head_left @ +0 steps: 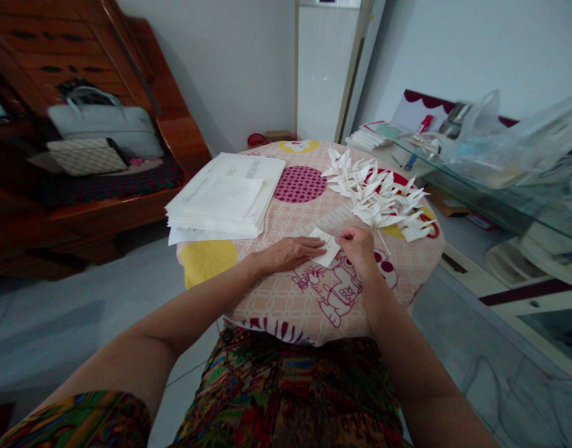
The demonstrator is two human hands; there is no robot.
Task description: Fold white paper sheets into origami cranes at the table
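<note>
A small folded square of white paper (326,250) lies on the cloth-covered table in front of me. My left hand (295,253) rests flat, its fingers stretched over the paper's left side. At the right corner of the paper, my right hand (358,247) has thumb and fingers pinched together on its edge. Just beyond my right hand sits a cluster of folded white paper cranes (374,193). To the left is a thick stack of white paper sheets (216,199), some printed, with a smaller piece on top.
The round table wears a pink patterned tablecloth (276,298). At right stands a glass-topped cabinet (500,199) holding plastic bags (486,149) and papers. On the left, a wooden bench (174,130) carries a pale handbag (104,124).
</note>
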